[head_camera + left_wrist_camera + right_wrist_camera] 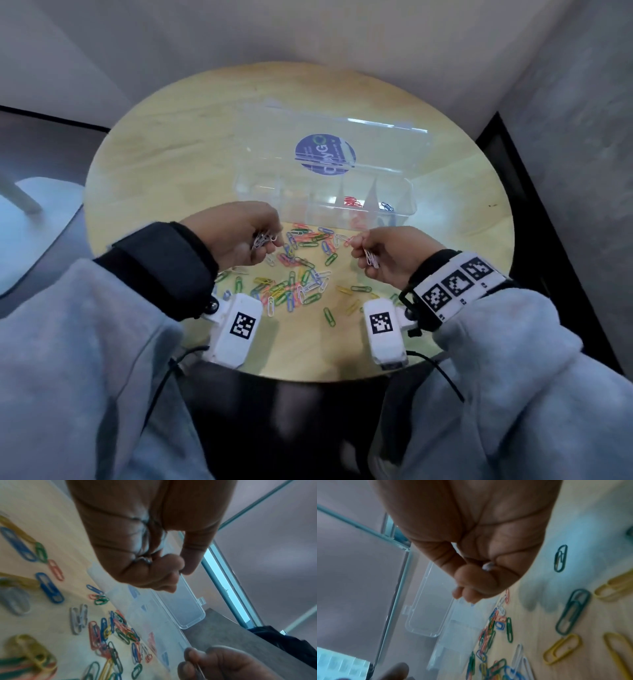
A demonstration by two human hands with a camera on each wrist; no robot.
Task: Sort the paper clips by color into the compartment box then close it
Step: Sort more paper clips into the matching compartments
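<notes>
A clear compartment box [407,205] stands open at the table's middle, its lid [329,137] tipped back. Red clips [352,202] and blue clips [387,206] lie in two right compartments. A scatter of mixed-colour paper clips [298,270] lies in front of the box. My left hand [239,236] hovers over the pile's left edge and grips a bunch of white clips [262,238]. My right hand [383,253] hovers at the pile's right and pinches a few white clips [371,258]. The wrist views show both fists curled, with a white clip end [488,565] peeking out.
The round wooden table [171,154] sits in a corner, with walls behind and to the right. A pale chair [34,219] stands at the left. Loose yellow clips [559,649] and green clips [571,612] lie near the table's front edge.
</notes>
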